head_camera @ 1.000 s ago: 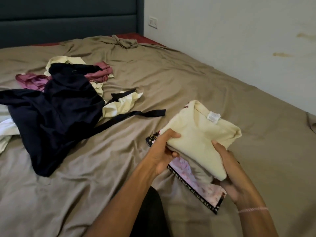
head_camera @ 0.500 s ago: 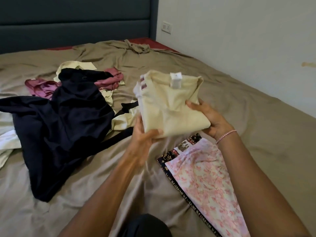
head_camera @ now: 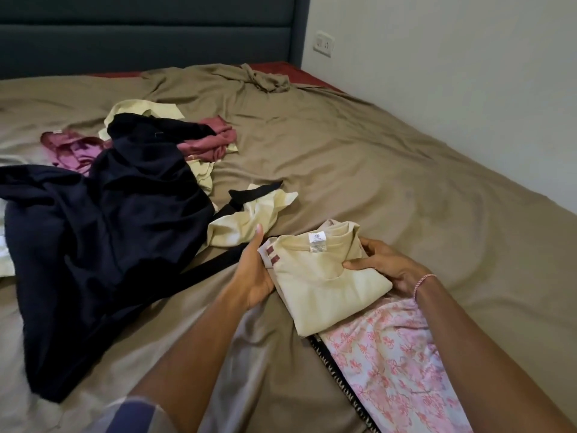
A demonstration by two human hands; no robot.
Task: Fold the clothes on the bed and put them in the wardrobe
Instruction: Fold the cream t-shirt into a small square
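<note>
On the bed (head_camera: 374,170), head view, the folded cream shirt (head_camera: 324,282) lies partly over a pink floral cloth (head_camera: 399,364). The right hand (head_camera: 387,264) pinches its right edge; the left hand (head_camera: 254,273) presses straight-fingered against its left side. Just left sprawl a navy garment (head_camera: 103,239), a black strap (head_camera: 215,264), a loose cream garment (head_camera: 246,220) and a maroon garment (head_camera: 212,142)

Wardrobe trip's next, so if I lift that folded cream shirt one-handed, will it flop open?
Probably floppy: the folded cream shirt is soft cloth, creased where the right hand pinches it. Likely light; unsupported layers may slide apart.
</note>
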